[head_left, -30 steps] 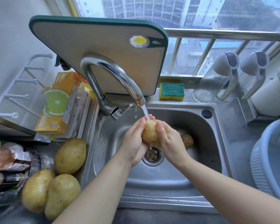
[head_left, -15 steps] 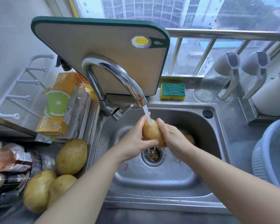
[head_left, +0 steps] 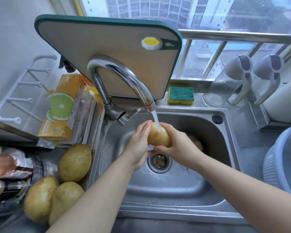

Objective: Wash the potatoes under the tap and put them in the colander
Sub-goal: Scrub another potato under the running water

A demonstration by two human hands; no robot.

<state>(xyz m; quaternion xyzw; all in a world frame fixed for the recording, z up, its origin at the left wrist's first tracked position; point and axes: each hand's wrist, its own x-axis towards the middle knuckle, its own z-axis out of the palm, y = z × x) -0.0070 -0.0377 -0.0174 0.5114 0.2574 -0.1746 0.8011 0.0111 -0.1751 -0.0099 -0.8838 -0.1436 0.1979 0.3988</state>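
Gripping the potato (head_left: 159, 137) from its left with the left hand (head_left: 139, 146), fingers wrapped up its side, under the tap (head_left: 124, 76) stream above the sink (head_left: 222, 132). Clasping the same potato from the right with the right hand (head_left: 179, 147), thumb underneath. Mostly hiding a second potato (head_left: 198, 145) behind that hand. Showing only part of the colander (head_left: 282, 165) at far right.

Single view only: head-worn wide-angle cam is looking forward and steeply down at the sink (head_left: 213, 140), sitting close above it; window (head_left: 208, 14) is showing along the top, counter (head_left: 242, 137) bending at both sides.
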